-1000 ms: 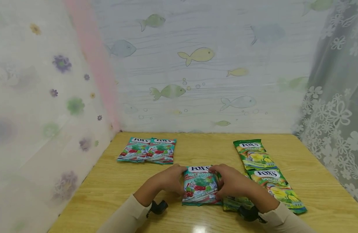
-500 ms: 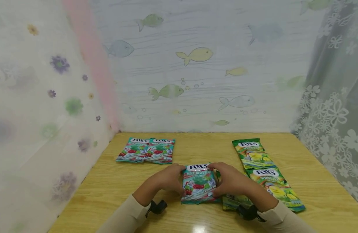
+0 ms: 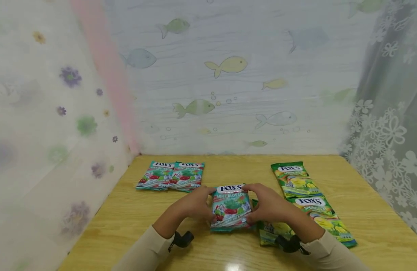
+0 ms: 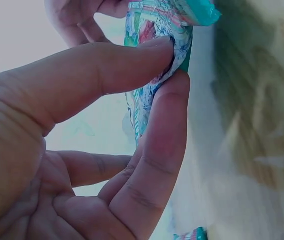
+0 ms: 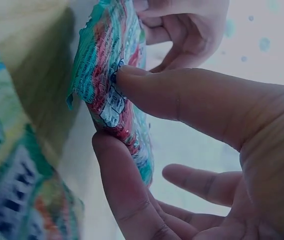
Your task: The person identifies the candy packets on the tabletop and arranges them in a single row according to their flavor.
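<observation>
In the head view, a teal Fox's Mint Blossom candy bag (image 3: 230, 207) is held between both hands at the middle of the table. My left hand (image 3: 196, 205) pinches its left edge, thumb on the front and fingers behind, as the left wrist view shows. The right hand (image 3: 271, 205) pinches the opposite edge likewise; the right wrist view has that thumb pressing near the bag's lower corner (image 5: 113, 107). The bag appears slightly raised off the tabletop. Just under the right wrist lies a green candy bag (image 3: 270, 234), partly covered by the arm.
Two overlapping Mint Blossom bags (image 3: 187, 177) lie at the back left of the wooden table (image 3: 127, 233). On the right, two green Fox's Spring Tea bags, one farther (image 3: 296, 180) and one nearer (image 3: 325, 222), lie in a column. A fish-patterned curtain (image 3: 228, 124) closes off the back.
Both hands have moved the held Mint Blossom bag a little up and away from the body. The bags lying on the table have stayed where they were.
</observation>
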### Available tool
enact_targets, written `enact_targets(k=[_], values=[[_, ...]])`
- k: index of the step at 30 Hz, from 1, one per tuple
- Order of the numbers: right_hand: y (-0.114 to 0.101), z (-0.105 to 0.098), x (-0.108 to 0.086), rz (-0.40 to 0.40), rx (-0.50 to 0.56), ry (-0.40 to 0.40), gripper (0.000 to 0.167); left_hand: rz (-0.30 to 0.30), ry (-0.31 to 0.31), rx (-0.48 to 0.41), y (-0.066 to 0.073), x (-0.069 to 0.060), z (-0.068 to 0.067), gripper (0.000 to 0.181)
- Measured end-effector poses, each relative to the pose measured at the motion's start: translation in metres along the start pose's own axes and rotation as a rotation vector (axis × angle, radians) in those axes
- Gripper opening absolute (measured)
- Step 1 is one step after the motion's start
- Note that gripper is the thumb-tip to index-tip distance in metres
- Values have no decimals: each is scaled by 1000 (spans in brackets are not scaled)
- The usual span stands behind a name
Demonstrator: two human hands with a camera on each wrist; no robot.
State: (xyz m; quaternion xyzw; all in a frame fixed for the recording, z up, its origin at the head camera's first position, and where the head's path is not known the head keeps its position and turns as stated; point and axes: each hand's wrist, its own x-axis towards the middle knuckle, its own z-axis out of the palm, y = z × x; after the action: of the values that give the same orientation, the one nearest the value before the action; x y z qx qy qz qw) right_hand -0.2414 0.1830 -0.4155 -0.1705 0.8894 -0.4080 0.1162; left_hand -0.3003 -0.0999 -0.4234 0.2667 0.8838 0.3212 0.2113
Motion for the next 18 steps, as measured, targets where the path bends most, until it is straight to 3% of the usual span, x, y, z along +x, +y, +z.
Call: enact_targets(k=[4,9,18], values=[[-4,-4,2,14,32,17,87,28,21,13,-1,4,-4,93],[-11,-12,6,-8,-41,65,85,58,49,-8,1,7,-12,93],[-16,-22,19,-10,-60,98,83,88,82,-135,4,9,-25,95]])
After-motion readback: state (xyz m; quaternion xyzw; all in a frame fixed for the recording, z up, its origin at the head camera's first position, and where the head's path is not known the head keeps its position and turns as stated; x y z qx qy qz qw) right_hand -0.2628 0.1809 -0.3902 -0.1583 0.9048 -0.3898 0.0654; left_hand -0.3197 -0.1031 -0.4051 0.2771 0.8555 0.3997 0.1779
